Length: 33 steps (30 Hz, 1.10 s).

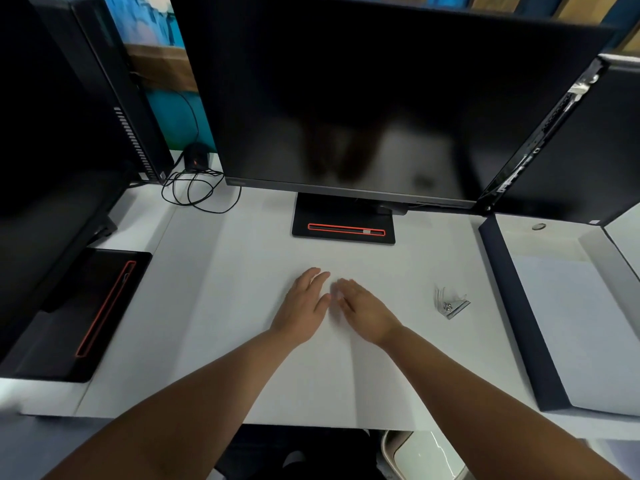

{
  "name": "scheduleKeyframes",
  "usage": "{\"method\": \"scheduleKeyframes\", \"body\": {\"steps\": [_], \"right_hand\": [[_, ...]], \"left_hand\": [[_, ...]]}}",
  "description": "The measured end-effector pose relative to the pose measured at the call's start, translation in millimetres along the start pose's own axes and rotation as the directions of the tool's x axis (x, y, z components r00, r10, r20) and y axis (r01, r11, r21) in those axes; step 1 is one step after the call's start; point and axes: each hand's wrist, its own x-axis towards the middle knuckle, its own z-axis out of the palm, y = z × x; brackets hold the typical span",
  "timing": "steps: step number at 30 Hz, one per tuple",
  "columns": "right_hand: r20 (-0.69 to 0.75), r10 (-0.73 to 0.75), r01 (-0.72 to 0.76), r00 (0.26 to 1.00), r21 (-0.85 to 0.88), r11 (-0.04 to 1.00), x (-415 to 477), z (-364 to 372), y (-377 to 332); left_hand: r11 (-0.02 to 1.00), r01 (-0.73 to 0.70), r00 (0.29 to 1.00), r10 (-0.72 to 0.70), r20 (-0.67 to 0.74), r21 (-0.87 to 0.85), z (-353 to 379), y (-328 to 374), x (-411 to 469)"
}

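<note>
My left hand [304,306] and my right hand [363,311] lie side by side, palms down, on the white desk [242,306], fingers straight and holding nothing. In front of them stands a large dark monitor [363,98] on a black base with a red-edged slot [344,228]. A small clear plastic bag with screws [450,303] lies on the desk to the right of my right hand, apart from it.
A second monitor [41,168] and its black base [86,306] stand at the left, with a computer tower [114,81] and tangled black cables [197,188] behind. A flat white box with a dark side [554,323] lies at the right, beneath another dark panel [571,140].
</note>
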Motion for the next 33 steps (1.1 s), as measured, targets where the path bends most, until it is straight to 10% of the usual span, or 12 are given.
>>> {"method": "scheduleKeyframes", "body": {"steps": [5,18,33], "right_hand": [[-0.284,0.091,-0.139,0.955,-0.154,0.978,-10.9,-8.0,13.4],[-0.347,0.262,-0.275,0.901,0.012,0.961,-25.3,-25.1,30.5],[-0.169,-0.02,-0.017,0.985,-0.214,0.977,-6.5,-3.9,11.5]], "left_hand": [[0.995,0.056,0.998,-0.058,0.021,0.083,-2.5,-7.9,-4.9],[0.996,0.088,0.995,-0.089,0.038,0.033,-1.6,-15.0,-12.2],[0.995,0.1,0.993,-0.099,0.072,-0.005,4.2,-6.1,-7.5]]}}
